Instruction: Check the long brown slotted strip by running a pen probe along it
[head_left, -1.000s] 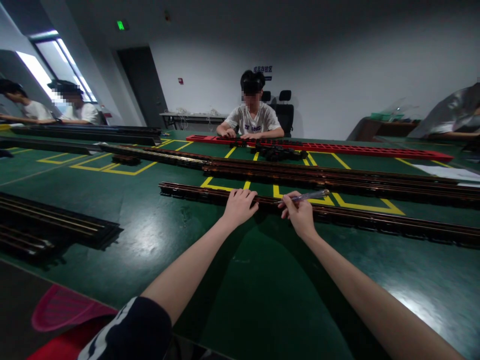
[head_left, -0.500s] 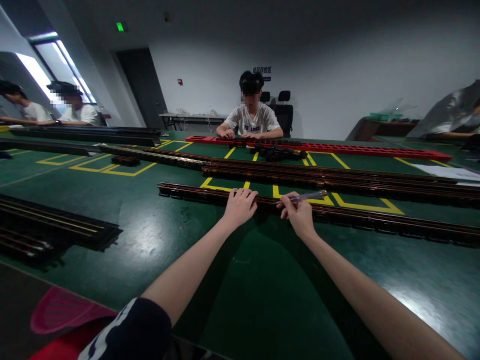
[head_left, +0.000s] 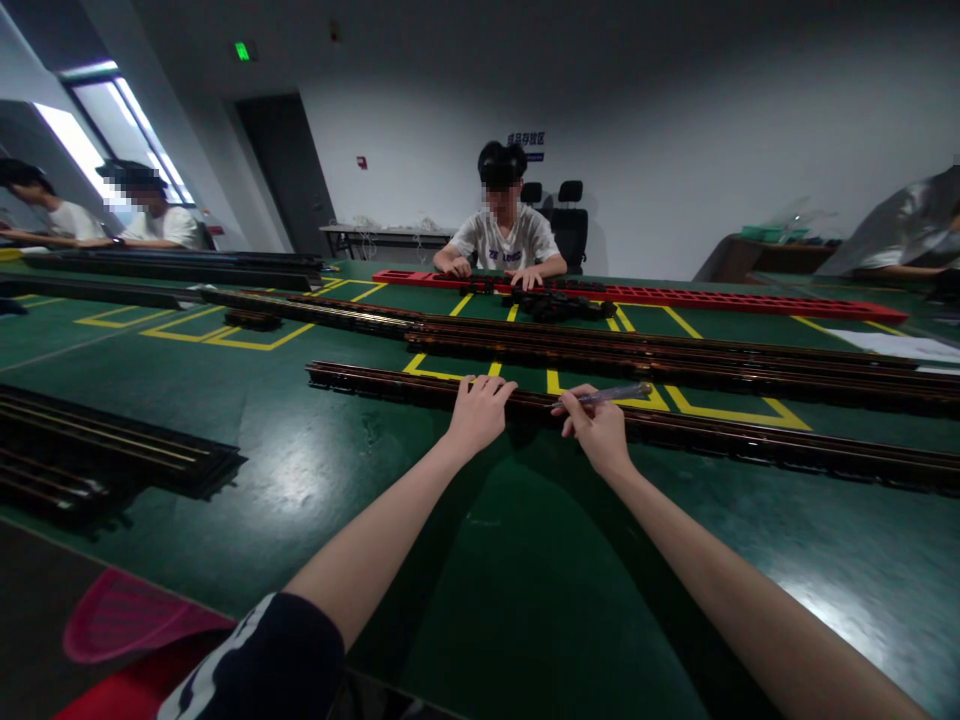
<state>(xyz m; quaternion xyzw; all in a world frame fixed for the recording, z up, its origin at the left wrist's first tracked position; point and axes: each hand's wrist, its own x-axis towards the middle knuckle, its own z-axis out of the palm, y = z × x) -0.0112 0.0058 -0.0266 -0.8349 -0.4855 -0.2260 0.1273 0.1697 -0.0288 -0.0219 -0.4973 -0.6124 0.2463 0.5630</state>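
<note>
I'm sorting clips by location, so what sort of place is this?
Probably an assembly workshop: long dark rails lie on a green table marked with yellow outlines, and a co-worker sits across it behind a red frame.

Own bare left hand [head_left: 478,412], one; right hand [head_left: 598,428], one; slim clear-handled tool [head_left: 615,394], one; long red slotted rail [head_left: 720,297], one; co-workers [head_left: 504,238], four.

Green worktop [head_left: 360,450], marked with yellow outlines [head_left: 240,346]. A long dark rail [head_left: 750,443] lies between its near and far edges. Nearer the far edge: red slotted frame [head_left: 712,298], black parts [head_left: 559,304].
</note>
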